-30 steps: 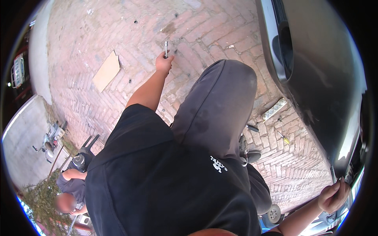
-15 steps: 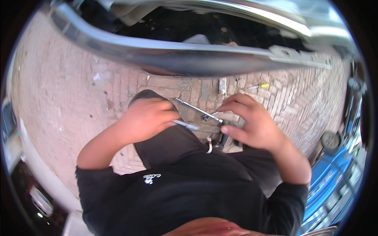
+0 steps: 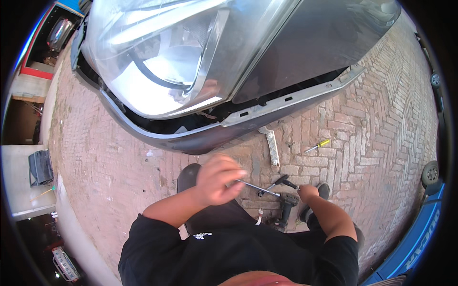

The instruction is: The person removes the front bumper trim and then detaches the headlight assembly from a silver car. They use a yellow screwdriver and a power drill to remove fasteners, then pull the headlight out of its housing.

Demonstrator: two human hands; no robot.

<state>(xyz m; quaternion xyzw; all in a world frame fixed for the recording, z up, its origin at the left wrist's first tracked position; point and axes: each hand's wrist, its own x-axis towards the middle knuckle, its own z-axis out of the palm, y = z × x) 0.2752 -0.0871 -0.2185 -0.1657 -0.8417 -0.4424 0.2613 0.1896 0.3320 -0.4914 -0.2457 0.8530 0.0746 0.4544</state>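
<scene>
My left hand is raised over my left knee, smeared by motion, so what it holds, if anything, cannot be made out. Just past its fingertips runs a long thin metal extension bar, which leads to a black cordless driver on the bricks between my legs. Lower right, my right hand is closed, near my right shoe, around the end of a black-handled tool. Another dark bar-shaped tool lies against it, crossing near the extension bar.
Ahead stands a car with a large headlight and a partly detached grey bumper. On the brick paving lie a pale metal bracket and a yellow-handled screwdriver. A blue vehicle is at the right edge.
The view has swung, bringing the headlight into sight. My right hand has gone from spread above the tools to closed on the black-handled tool. The silver tool in my left hand no longer shows.
</scene>
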